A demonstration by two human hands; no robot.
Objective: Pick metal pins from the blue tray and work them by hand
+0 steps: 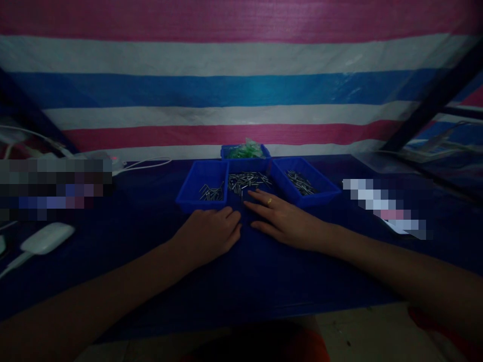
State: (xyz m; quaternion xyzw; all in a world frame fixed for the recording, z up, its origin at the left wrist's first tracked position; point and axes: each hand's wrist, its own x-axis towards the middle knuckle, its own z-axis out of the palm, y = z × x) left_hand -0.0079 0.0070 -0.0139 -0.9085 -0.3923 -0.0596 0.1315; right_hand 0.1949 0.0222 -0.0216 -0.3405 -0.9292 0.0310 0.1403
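My left hand [211, 232] rests on the blue table, fingers curled in and thumb against them; whatever it may hold is hidden. Beside it, my right hand [289, 221] lies palm down with its fingers apart, a ring on one finger. The right fingertips are close to a loose pile of thin metal pieces [247, 181]. Some of these look like bent rods, similar to hex keys. Just beyond my left hand stands a blue bin [184, 193] with a few such pieces. Another blue bin [328, 188] to the right holds more metal pieces [301, 183].
A third blue bin [225, 153] at the back holds a clear bag with green contents [245, 150]. On the left lie a white plug-like device [49, 237] and white cables [151, 162]. A blurred-out flat object [385, 208] lies right. A striped sheet [241, 90] hangs behind.
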